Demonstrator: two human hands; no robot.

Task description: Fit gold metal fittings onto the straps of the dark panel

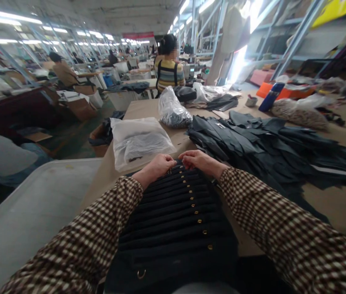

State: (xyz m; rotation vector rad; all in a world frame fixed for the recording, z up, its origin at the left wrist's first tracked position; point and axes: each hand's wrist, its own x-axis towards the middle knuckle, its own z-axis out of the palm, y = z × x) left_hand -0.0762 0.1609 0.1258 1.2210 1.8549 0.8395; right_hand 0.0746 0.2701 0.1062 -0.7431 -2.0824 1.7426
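Observation:
Dark fabric pieces (173, 228) lie overlapped in a long row in front of me, like steps. Each shows a small gold-coloured metal fitting (204, 232) near its right side, and the nearest piece has a gold-coloured D-ring (141, 274) at its lower left. At the far end of the row, my left hand (159, 167) is closed in a pinch, with a small shiny bit just below its fingertips. Close beside it, my right hand (199, 160) is also pinched at the last pieces. What either hand's fingertips hold is too small to make out.
A white plastic bag (142, 141) lies beyond my left hand, with a clear bag (173, 108) behind it. Dark cut pieces (252, 143) are heaped at the right. A pale bin (38, 212) stands left of the table (95, 183). A person (169, 71) sits ahead.

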